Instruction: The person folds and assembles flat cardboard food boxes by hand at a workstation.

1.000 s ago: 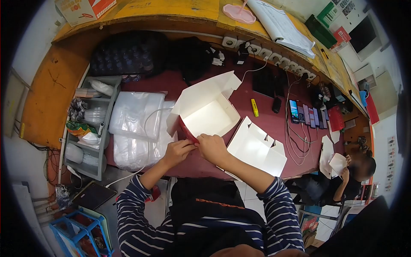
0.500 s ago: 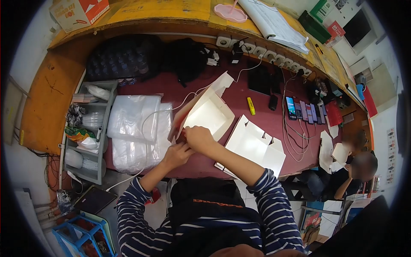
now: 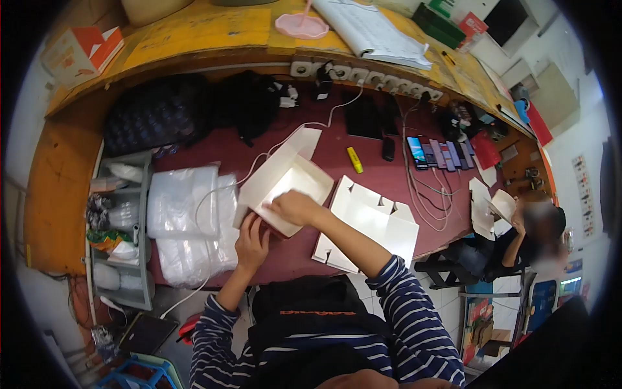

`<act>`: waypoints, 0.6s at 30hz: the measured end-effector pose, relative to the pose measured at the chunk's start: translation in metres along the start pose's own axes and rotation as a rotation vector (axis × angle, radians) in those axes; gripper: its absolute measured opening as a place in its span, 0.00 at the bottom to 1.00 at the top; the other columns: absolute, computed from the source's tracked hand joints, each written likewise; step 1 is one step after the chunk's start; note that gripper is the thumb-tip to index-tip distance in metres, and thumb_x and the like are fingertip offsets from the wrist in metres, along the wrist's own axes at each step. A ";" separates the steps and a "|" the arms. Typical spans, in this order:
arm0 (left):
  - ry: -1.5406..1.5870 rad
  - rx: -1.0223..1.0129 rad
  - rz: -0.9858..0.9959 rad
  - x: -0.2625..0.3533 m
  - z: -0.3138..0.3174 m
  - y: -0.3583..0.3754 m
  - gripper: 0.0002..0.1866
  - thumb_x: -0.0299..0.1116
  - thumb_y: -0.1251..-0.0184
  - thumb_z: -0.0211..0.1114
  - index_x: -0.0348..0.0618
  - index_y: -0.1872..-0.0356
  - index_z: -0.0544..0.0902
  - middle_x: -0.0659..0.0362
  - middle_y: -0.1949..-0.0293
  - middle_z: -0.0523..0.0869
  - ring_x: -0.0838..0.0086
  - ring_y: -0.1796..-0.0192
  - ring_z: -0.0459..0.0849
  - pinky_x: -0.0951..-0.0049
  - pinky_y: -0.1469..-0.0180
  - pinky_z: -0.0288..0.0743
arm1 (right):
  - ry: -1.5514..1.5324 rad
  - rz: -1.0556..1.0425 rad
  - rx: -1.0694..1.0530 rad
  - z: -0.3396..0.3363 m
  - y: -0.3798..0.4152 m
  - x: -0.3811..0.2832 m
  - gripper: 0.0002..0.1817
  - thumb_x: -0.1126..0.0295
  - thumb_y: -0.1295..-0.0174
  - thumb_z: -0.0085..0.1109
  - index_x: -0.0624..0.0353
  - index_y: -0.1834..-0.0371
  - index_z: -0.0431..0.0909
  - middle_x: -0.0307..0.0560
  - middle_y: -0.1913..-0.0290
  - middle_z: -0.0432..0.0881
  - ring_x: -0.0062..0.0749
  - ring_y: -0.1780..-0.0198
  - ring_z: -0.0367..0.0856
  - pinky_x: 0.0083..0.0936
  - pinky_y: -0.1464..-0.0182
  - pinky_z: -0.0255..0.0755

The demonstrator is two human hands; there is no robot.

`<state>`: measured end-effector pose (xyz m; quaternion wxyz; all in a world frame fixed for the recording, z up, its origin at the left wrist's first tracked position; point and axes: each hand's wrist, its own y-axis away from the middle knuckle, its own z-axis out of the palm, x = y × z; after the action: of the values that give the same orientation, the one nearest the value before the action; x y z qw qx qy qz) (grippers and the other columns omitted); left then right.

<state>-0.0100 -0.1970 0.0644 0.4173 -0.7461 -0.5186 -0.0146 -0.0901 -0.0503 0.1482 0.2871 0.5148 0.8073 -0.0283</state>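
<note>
A partly folded white cardboard box (image 3: 301, 183) stands on the dark red table, its lid flap raised at the upper left. My left hand (image 3: 251, 243) holds the box's near left corner from outside, with fingers bent against the wall. My right hand (image 3: 293, 207) reaches over the near wall, its fingers curled at the inside edge of the box. Right of the box lies a stack of flat, unfolded white cardboard sheets (image 3: 369, 223) with cut slots.
Clear plastic bags (image 3: 188, 220) and a grey divided tray (image 3: 146, 233) are at left. A yellow highlighter (image 3: 354, 159), cables and several phones (image 3: 418, 152) lie beyond. At right, a person (image 3: 512, 246) holds white cardboard. A wooden shelf (image 3: 227, 32) borders the back.
The camera view has shifted. The box's near left corner stands more upright and folded. My left hand has moved onto that corner's outside, apart from my right hand.
</note>
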 end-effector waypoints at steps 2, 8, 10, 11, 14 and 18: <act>0.062 0.029 0.082 0.003 0.007 0.009 0.30 0.42 0.52 0.63 0.41 0.49 0.65 0.44 0.44 0.60 0.49 0.42 0.59 0.58 0.44 0.59 | 0.125 0.035 0.507 -0.021 -0.008 0.026 0.26 0.48 0.43 0.39 0.62 0.67 0.76 0.57 0.69 0.77 0.49 0.66 0.76 0.41 0.63 0.68; 0.068 0.109 0.386 0.005 0.032 -0.015 0.21 0.49 0.61 0.68 0.51 0.69 0.71 0.57 0.52 0.71 0.46 0.42 0.60 0.36 0.44 0.45 | 0.253 0.287 0.313 -0.043 -0.026 0.080 0.26 0.48 0.40 0.32 0.54 0.62 0.76 0.54 0.68 0.78 0.48 0.63 0.77 0.42 0.63 0.70; 0.089 0.161 0.434 -0.004 0.042 -0.008 0.21 0.47 0.58 0.67 0.47 0.75 0.67 0.57 0.54 0.72 0.43 0.44 0.62 0.34 0.45 0.44 | 0.110 0.289 0.356 -0.045 -0.024 0.078 0.26 0.48 0.40 0.32 0.54 0.64 0.77 0.56 0.70 0.78 0.48 0.64 0.77 0.40 0.65 0.71; 0.094 0.166 0.439 -0.006 0.045 -0.004 0.21 0.46 0.57 0.67 0.45 0.78 0.64 0.57 0.54 0.72 0.43 0.45 0.62 0.33 0.45 0.43 | 0.091 0.272 0.360 -0.044 -0.025 0.079 0.26 0.48 0.40 0.32 0.55 0.64 0.77 0.56 0.71 0.78 0.48 0.65 0.77 0.39 0.65 0.71; 0.073 0.146 0.453 -0.007 0.047 0.001 0.19 0.46 0.54 0.65 0.45 0.76 0.67 0.55 0.55 0.72 0.43 0.44 0.61 0.32 0.45 0.43 | 0.087 0.311 0.497 -0.041 -0.019 0.074 0.22 0.53 0.40 0.36 0.57 0.68 0.76 0.53 0.70 0.76 0.45 0.66 0.76 0.36 0.66 0.70; -0.087 0.225 0.232 0.030 0.026 0.000 0.16 0.42 0.55 0.66 0.45 0.69 0.73 0.51 0.58 0.72 0.44 0.45 0.62 0.34 0.46 0.45 | -0.120 0.140 1.205 -0.035 0.009 0.082 0.11 0.67 0.41 0.41 0.60 0.74 0.72 0.48 0.70 0.70 0.40 0.66 0.71 0.31 0.65 0.66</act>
<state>-0.0065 -0.1579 0.0610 0.4743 -0.7493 -0.4451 0.1241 -0.1226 0.0326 0.1393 -0.0086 0.6360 0.5959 -0.4903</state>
